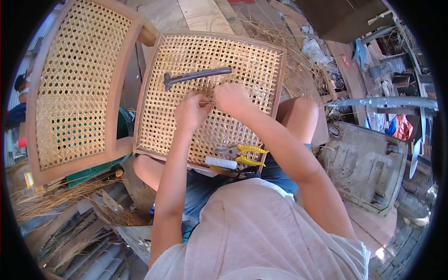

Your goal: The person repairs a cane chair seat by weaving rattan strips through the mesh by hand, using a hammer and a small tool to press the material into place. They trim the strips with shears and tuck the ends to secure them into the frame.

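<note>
Woven cane seat (186, 135): across my lap. My left hand (190, 112) and right hand (231, 98): close together mid-seat, both pinched on a cane strand (206, 103). Hammer (196, 75): lying beyond them. Yellow-handled snips (245, 155): near edge.

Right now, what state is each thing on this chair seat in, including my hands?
Woven seat: resting across the lap.
Hammer: lying flat on the seat, unheld.
Yellow-handled pliers: lying on the seat, handles spread.
White roll: on its side beside the pliers.
Left hand: curled shut on a small piece.
Right hand: shut, pinching the same piece.
</note>
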`<action>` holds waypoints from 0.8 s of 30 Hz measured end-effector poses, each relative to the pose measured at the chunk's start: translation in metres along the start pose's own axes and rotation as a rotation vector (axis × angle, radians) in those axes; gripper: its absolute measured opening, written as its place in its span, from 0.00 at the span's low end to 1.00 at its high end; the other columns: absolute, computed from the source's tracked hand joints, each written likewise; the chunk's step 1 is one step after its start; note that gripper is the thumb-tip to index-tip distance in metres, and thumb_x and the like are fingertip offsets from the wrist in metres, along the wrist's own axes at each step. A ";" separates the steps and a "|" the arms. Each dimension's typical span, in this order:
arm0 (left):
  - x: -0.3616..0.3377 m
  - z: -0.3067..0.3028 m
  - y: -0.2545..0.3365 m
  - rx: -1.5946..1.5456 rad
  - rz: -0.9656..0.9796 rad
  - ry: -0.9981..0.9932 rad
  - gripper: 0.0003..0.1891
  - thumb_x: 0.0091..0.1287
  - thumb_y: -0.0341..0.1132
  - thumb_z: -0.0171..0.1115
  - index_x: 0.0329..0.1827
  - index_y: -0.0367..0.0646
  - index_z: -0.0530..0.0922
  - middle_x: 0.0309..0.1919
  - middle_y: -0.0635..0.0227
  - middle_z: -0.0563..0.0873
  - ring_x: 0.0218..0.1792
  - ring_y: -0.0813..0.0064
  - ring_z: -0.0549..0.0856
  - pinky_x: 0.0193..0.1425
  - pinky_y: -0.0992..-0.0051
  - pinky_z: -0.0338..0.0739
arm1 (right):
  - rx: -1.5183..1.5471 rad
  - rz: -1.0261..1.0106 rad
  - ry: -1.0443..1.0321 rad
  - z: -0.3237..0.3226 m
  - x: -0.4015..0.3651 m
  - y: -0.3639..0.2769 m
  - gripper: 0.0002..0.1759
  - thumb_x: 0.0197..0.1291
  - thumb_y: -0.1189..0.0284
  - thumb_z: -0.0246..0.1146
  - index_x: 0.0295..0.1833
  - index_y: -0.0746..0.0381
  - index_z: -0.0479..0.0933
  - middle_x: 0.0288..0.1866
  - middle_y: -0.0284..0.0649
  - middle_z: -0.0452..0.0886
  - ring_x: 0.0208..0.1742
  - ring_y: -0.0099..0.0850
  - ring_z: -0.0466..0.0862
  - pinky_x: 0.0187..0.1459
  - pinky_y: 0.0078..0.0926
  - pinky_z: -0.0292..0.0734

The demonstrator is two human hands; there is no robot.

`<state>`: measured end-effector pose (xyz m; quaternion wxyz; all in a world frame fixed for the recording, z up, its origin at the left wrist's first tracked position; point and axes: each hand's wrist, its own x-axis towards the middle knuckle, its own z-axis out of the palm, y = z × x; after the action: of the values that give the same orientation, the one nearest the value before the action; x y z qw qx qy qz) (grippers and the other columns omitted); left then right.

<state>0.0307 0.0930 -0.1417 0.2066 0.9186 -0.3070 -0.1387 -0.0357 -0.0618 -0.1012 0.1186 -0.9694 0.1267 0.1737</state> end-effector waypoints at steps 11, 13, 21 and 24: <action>-0.034 0.011 -0.017 -0.975 -0.047 0.392 0.25 0.69 0.12 0.56 0.64 0.43 0.85 0.50 0.68 0.88 0.24 0.94 0.75 0.23 0.88 0.69 | 0.087 0.185 0.086 -0.009 -0.037 0.077 0.18 0.69 0.59 0.64 0.49 0.62 0.88 0.43 0.47 0.92 0.48 0.43 0.92 0.50 0.45 0.86; -0.041 0.009 -0.015 -1.091 -0.076 0.444 0.25 0.68 0.12 0.56 0.65 0.43 0.84 0.50 0.68 0.87 0.22 0.93 0.75 0.23 0.87 0.69 | 0.138 0.203 0.125 0.010 -0.039 0.080 0.19 0.70 0.58 0.64 0.48 0.63 0.88 0.43 0.46 0.92 0.47 0.44 0.92 0.50 0.45 0.86; -0.026 0.010 -0.030 -0.893 -0.133 0.355 0.23 0.68 0.15 0.59 0.63 0.42 0.85 0.47 0.71 0.88 0.23 0.94 0.74 0.23 0.87 0.67 | 1.054 -0.291 -0.007 0.022 -0.031 0.059 0.19 0.68 0.62 0.70 0.56 0.65 0.85 0.41 0.39 0.90 0.42 0.27 0.88 0.47 0.30 0.82; -0.027 0.007 -0.030 -0.913 -0.143 0.328 0.23 0.67 0.14 0.58 0.63 0.42 0.85 0.50 0.69 0.89 0.24 0.94 0.74 0.24 0.87 0.66 | 0.796 -0.457 0.171 0.031 -0.011 0.041 0.19 0.70 0.59 0.66 0.57 0.60 0.85 0.42 0.46 0.89 0.46 0.41 0.90 0.49 0.40 0.83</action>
<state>0.0221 0.1294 -0.1582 0.6238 0.7628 -0.1147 -0.1265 -0.0673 -0.0898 -0.1333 0.5058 -0.8623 -0.0241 0.0006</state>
